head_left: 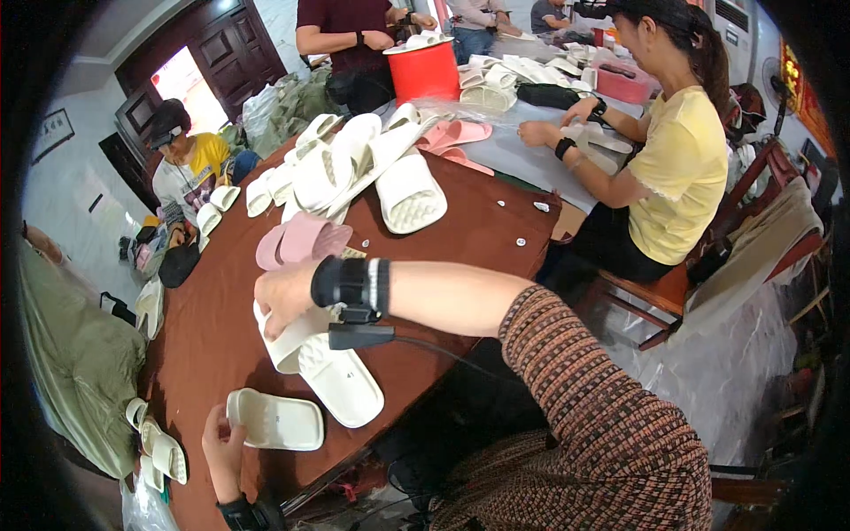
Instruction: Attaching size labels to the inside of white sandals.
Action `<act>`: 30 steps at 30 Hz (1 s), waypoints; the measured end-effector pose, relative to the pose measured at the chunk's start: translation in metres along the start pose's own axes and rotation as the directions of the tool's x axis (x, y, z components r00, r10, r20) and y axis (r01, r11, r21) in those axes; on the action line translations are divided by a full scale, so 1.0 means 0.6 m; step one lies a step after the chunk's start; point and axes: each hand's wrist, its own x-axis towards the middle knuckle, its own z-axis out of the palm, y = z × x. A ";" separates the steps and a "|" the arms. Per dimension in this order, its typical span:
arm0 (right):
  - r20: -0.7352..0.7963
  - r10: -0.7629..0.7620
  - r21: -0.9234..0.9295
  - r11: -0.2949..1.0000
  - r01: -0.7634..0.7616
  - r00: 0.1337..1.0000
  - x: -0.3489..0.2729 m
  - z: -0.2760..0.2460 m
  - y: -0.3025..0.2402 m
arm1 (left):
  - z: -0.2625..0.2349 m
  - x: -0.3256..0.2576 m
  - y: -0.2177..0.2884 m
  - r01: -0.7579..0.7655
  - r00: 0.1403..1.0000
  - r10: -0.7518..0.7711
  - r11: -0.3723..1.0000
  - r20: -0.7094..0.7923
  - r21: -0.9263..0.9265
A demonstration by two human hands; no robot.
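My right hand (282,296), with a black band on its wrist and a patterned sleeve behind it, reaches across the brown table (460,239). Its fingers grip the upper end of a white slipper (288,348). That slipper lies over a second white slipper (343,382) turned sole up. My left hand (221,442) is near the table's front edge. It holds the left end of a third white slipper (279,422), which lies flat on the table. A pink slipper pair (301,239) sits just beyond my right hand.
A heap of white slippers (354,168) and pink ones (453,134) fills the table's middle, with a red bucket (423,71) behind. A person in a yellow shirt (682,168) works at the right, another person (186,168) at the left. More slippers (158,456) lie at the lower left.
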 end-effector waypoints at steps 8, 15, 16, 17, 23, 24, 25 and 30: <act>-0.247 0.036 0.101 0.995 -0.011 0.968 -0.133 -0.071 0.029 | 0.000 -0.100 0.005 0.147 0.969 -0.129 0.986 -0.209 0.073; -0.417 0.261 0.404 0.911 -0.079 0.871 -0.202 -0.082 0.098 | 0.048 -0.090 0.139 0.054 0.997 -0.045 0.989 -0.065 0.139; -0.382 0.293 0.457 0.884 -0.097 0.876 -0.207 -0.074 0.097 | 0.054 -0.091 0.163 0.111 0.993 -0.105 0.988 -0.061 0.109; -0.358 0.311 0.418 0.897 -0.146 0.880 -0.213 -0.069 0.085 | 0.054 -0.094 0.188 0.146 0.989 -0.145 0.988 -0.019 0.052; -0.325 0.400 0.466 0.856 -0.223 0.857 -0.227 -0.026 0.100 | 0.063 -0.127 0.206 0.040 0.999 -0.040 0.999 0.010 -0.007; -0.320 0.405 0.472 0.852 -0.226 0.857 -0.230 -0.023 0.098 | 0.066 -0.130 0.203 0.044 0.999 -0.044 0.999 0.016 -0.005; -0.320 0.438 0.501 0.831 -0.243 0.840 -0.235 -0.025 0.092 | 0.070 -0.133 0.199 0.018 1.000 -0.018 1.000 0.006 -0.007; -0.243 0.480 0.575 0.771 -0.273 0.843 -0.238 -0.006 0.077 | 0.076 -0.157 0.217 0.008 1.000 -0.008 0.998 -0.004 -0.062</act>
